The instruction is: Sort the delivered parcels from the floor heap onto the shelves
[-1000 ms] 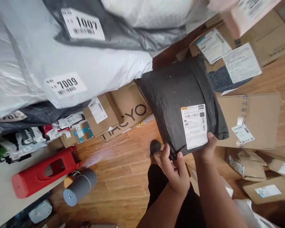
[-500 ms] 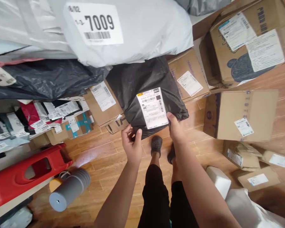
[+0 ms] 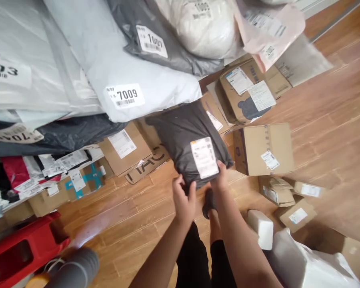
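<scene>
Both my hands grip the near edge of a black plastic parcel (image 3: 183, 134) with a white shipping label (image 3: 204, 157). My left hand (image 3: 184, 197) pinches its lower left corner. My right hand (image 3: 220, 179) holds the edge just under the label, thumb on top. The parcel's far end reaches in among cardboard boxes (image 3: 124, 148) under a white mailer bag marked 7009 (image 3: 129, 86). My legs and dark shoe (image 3: 209, 202) show below.
Stacked white, grey and black mailer bags (image 3: 168, 44) fill the upper left. Cardboard boxes (image 3: 265, 148) and small parcels (image 3: 297, 214) lie on the wooden floor at right. A red stool (image 3: 24, 248) and grey cylinder (image 3: 75, 270) sit bottom left. A white bag (image 3: 306, 266) lies bottom right.
The view has pulled back and tilted. The black parcel has moved further away from me toward the pile of boxes, still held in both hands.
</scene>
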The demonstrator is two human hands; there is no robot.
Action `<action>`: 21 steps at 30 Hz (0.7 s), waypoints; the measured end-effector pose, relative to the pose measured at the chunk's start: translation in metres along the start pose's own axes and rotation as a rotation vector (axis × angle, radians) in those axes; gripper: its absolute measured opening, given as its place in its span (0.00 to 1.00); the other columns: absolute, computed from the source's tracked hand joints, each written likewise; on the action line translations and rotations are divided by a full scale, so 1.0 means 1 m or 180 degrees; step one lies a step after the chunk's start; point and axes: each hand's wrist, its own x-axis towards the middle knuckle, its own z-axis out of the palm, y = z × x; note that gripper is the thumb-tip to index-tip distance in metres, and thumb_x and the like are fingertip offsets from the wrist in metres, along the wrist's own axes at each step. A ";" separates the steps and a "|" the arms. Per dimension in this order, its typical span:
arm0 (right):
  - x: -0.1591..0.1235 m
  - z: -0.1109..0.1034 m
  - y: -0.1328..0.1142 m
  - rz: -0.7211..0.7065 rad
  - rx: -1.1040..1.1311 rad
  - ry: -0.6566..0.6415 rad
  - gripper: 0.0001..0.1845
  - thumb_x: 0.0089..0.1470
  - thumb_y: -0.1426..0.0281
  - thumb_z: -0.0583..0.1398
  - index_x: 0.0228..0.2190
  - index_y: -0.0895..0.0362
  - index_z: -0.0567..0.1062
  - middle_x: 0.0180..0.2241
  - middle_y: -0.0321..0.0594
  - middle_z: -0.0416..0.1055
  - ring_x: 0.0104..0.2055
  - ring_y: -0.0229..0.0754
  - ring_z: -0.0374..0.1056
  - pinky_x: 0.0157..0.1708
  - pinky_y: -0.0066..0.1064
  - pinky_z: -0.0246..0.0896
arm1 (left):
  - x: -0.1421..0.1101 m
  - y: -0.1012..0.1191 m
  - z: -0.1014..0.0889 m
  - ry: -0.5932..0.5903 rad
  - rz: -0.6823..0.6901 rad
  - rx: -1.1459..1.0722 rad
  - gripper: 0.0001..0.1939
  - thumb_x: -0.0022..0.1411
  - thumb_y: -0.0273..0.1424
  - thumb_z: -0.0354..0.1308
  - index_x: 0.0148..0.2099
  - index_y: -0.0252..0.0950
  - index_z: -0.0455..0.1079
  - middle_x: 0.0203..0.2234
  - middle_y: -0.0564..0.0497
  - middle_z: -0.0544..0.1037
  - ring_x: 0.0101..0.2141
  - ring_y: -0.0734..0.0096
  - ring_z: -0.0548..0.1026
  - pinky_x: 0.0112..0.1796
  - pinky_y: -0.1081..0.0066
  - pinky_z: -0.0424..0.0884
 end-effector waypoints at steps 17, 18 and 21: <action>0.184 -0.025 -0.048 -0.0494 -0.0332 0.0238 0.29 0.40 0.64 0.66 0.46 0.57 0.71 0.44 0.40 0.76 0.50 0.48 0.67 0.59 0.49 0.58 | 0.104 -0.011 0.093 -0.1694 -0.0602 0.0172 0.18 0.62 0.35 0.57 0.54 0.37 0.65 0.47 0.40 0.73 0.48 0.60 0.74 0.48 0.60 0.72; 0.181 -0.024 -0.051 -0.0500 -0.0298 0.0269 0.29 0.40 0.63 0.66 0.46 0.57 0.71 0.44 0.41 0.76 0.50 0.48 0.67 0.59 0.49 0.58 | 0.102 -0.010 0.089 -0.1744 -0.0605 0.0218 0.18 0.63 0.36 0.56 0.53 0.37 0.66 0.48 0.40 0.73 0.49 0.59 0.74 0.49 0.59 0.72; 0.155 -0.039 -0.061 -0.0559 -0.0175 0.0549 0.32 0.38 0.63 0.67 0.47 0.57 0.69 0.46 0.43 0.74 0.49 0.49 0.67 0.57 0.48 0.59 | 0.096 -0.003 0.083 -0.1735 -0.0686 0.0258 0.13 0.64 0.34 0.50 0.49 0.37 0.67 0.45 0.41 0.75 0.46 0.61 0.75 0.50 0.57 0.70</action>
